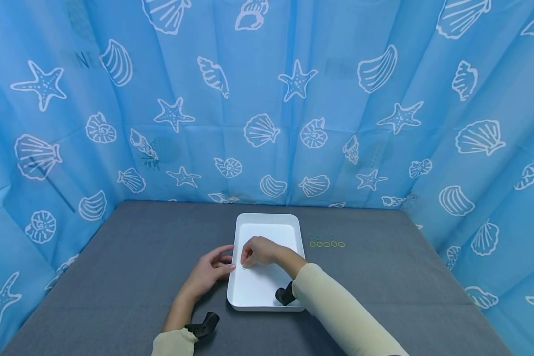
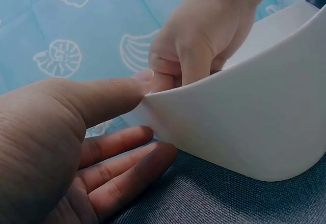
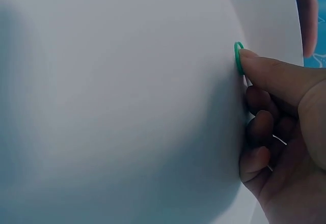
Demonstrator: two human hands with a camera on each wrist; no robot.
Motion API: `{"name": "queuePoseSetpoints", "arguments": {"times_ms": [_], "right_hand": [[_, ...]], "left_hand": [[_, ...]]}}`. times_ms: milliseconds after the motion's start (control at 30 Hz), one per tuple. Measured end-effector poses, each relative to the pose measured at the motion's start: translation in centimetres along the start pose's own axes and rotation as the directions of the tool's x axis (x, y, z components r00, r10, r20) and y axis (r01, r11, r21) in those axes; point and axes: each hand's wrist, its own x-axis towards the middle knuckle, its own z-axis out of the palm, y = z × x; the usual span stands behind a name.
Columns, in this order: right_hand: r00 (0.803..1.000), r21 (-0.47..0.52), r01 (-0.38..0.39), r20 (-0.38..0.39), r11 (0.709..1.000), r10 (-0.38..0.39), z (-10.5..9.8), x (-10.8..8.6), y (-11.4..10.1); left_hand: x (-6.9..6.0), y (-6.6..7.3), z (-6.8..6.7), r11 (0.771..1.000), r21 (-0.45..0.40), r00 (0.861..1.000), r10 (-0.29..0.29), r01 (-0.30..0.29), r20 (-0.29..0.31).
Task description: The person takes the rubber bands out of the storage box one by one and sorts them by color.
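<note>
A white tray (image 1: 267,304) lies in the middle of the table. My right hand (image 1: 260,251) reaches into it near its left wall. In the right wrist view, the thumb of the right hand (image 3: 290,112) holds a small green ring (image 3: 238,58), like a rubber band, with the fingertips partly hidden behind. My left hand (image 1: 209,272) is at the tray's left side. Seen from the left wrist, its thumb tip touches the rim of the tray (image 2: 244,112), and the other fingers of that left hand (image 2: 97,132) extend loosely outside the wall.
Right of the tray, a row of several yellow rings (image 1: 327,244) lies on the grey table (image 1: 382,277), with a few green rings (image 1: 331,237) just behind. A blue curtain with white shells (image 1: 267,163) hangs behind and at both sides.
</note>
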Motion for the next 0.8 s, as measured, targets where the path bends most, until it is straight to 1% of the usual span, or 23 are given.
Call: {"name": "queuePoseSetpoints", "arguments": {"times_ms": [200,367,600,800], "right_hand": [[1.000,-0.006,-0.006,-0.003,1.000,0.006,-0.09,-0.19,-0.14],[1.000,-0.017,-0.006,-0.004,1.000,0.006,0.00,-0.38,-0.09],[1.000,-0.028,0.022,-0.020,0.999,-0.023,-0.29,-0.64,-0.14],[0.999,0.012,0.024,-0.039,1.000,-0.023,-0.64,-0.86,0.07]], "left_hand": [[0.06,0.02,-0.06,1.000,0.007,1.000,0.006,-0.006,-0.002],[0.04,-0.11,-0.01,1.000,0.008,1.000,-0.002,0.002,0.004],[0.12,-0.16,0.04,1.000,-0.020,1.000,0.001,-0.001,0.012],[0.12,-0.24,-0.01,0.999,-0.033,1.000,-0.002,0.003,0.015]]}}
